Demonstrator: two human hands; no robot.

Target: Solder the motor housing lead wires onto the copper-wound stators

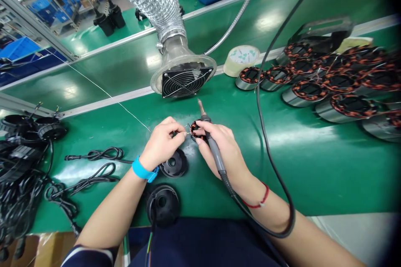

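Note:
My right hand [228, 152] is closed around a soldering iron [214, 152], its metal tip pointing up and away from me. The thumb and fingers of that hand also steady a small copper-wound stator [193, 127], mostly hidden behind them. Beside it, my left hand [163, 141] pinches a thin wire lead at the stator's left edge. A fine pale strand [125, 109] runs from the upper left down to the back of my left hand. Under and below the left hand lie two round black housing covers [173, 163], [166, 204], the nearer one with a cable.
A fume extractor [184, 81] on a silver duct hangs beyond my hands. Several stators [305, 91] and a tape roll [241, 58] stand at the right. Black cables [94, 175] and housings [23, 133] crowd the left. The iron's cord [261, 121] loops over the right side.

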